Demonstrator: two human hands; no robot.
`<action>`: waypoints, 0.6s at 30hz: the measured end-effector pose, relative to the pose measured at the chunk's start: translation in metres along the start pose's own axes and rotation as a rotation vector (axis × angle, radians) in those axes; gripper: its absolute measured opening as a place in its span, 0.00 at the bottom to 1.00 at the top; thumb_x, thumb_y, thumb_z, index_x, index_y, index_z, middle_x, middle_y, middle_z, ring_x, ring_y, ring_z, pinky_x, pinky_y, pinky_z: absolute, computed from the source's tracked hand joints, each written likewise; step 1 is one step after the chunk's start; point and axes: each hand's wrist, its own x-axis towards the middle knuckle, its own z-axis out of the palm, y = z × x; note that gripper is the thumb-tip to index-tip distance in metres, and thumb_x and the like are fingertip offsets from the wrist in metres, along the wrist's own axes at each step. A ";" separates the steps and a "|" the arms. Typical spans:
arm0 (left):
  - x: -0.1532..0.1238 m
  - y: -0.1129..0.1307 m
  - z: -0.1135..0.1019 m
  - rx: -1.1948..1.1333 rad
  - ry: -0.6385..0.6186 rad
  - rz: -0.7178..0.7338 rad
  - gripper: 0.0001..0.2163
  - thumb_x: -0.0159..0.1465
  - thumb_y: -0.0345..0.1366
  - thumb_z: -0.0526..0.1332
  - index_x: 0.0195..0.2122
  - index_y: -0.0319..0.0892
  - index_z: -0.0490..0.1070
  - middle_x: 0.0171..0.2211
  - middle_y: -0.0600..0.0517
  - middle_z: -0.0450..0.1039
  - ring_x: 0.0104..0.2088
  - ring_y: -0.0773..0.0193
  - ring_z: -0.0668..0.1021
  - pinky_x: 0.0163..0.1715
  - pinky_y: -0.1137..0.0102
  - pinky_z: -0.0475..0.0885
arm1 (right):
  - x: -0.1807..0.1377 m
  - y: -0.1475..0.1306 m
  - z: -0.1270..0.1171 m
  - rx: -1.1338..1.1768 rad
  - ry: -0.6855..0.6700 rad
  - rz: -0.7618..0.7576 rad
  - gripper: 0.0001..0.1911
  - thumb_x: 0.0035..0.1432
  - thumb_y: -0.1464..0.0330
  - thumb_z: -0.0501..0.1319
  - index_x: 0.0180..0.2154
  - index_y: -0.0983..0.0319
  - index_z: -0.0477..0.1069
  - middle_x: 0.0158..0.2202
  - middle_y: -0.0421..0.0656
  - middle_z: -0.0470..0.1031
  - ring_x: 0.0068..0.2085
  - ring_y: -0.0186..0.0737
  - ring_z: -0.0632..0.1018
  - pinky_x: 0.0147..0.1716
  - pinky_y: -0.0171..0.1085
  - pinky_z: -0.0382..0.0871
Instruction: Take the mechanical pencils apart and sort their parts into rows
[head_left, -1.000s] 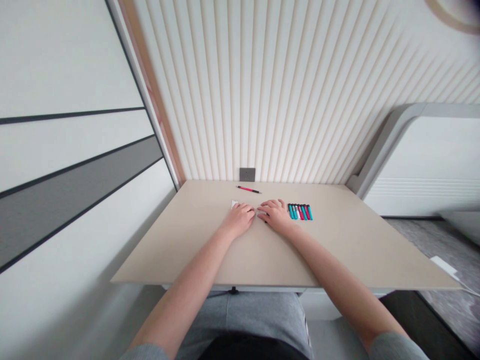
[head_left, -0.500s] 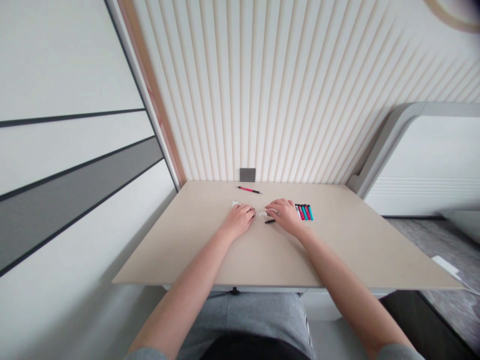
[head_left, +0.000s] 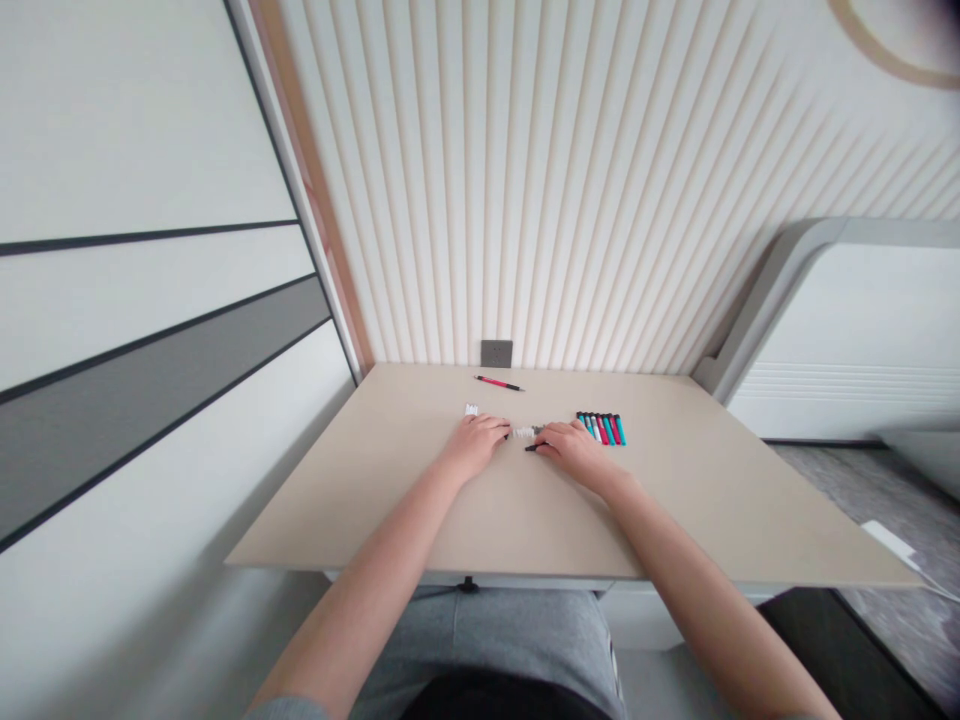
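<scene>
Gripped under the fingertips of the right hand (head_left: 579, 458) was a black pen (head_left: 533, 447), its dark tip poking out to the left of the fingers and lying on the table (head_left: 675, 500); whether the fingers had truly closed round it or only pressed on it could not be told, since the hand hid most of the barrel. Just beyond that tip lay a small white piece (head_left: 524, 432), too small to make out, between the two hands. The left hand (head_left: 477, 445) lay palm down on the table with its fingers curled, and whatever sat under it was hidden, so its grip could not be told either. At the far left of that hand a small white ridged thing (head_left: 471, 409) showed, partly covered by the knuckles. To the right of the right hand, close but apart from it, a row of markers (head_left: 600, 427) lay side by side, teal, red, white and dark ones, with no tray or box around them. Farther back a red pencil (head_left: 498, 381) lay alone near the wall, below a grey wall socket (head_left: 496, 352). Both forearms were cut off by the bottom edge, and grey trousers (head_left: 510, 640) showed under the table's near edge.
</scene>
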 end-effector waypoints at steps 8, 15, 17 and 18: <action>-0.002 0.002 -0.007 -0.045 0.013 0.002 0.14 0.68 0.32 0.54 0.52 0.50 0.71 0.51 0.52 0.74 0.52 0.59 0.73 0.51 0.62 0.64 | 0.006 -0.010 -0.001 0.126 0.230 -0.033 0.15 0.67 0.69 0.50 0.53 0.57 0.65 0.45 0.47 0.74 0.44 0.42 0.76 0.45 0.39 0.67; -0.014 -0.016 -0.026 -0.075 0.121 -0.146 0.23 0.62 0.40 0.62 0.58 0.44 0.64 0.55 0.45 0.70 0.55 0.54 0.71 0.55 0.60 0.64 | 0.033 -0.004 0.005 0.122 0.254 0.016 0.08 0.62 0.72 0.56 0.44 0.59 0.67 0.38 0.42 0.77 0.37 0.38 0.78 0.42 0.38 0.65; -0.017 -0.023 -0.028 -0.081 0.108 -0.189 0.26 0.60 0.42 0.64 0.59 0.43 0.64 0.56 0.45 0.69 0.56 0.53 0.70 0.55 0.59 0.63 | 0.041 -0.003 0.008 0.108 0.249 0.033 0.08 0.61 0.72 0.57 0.43 0.59 0.67 0.38 0.42 0.78 0.38 0.39 0.78 0.42 0.38 0.65; -0.019 -0.026 -0.027 -0.085 0.094 -0.204 0.27 0.59 0.42 0.65 0.59 0.43 0.64 0.56 0.45 0.69 0.56 0.52 0.70 0.56 0.59 0.63 | 0.044 -0.003 0.010 0.105 0.260 0.053 0.08 0.61 0.71 0.57 0.43 0.59 0.67 0.39 0.42 0.78 0.39 0.39 0.78 0.42 0.38 0.65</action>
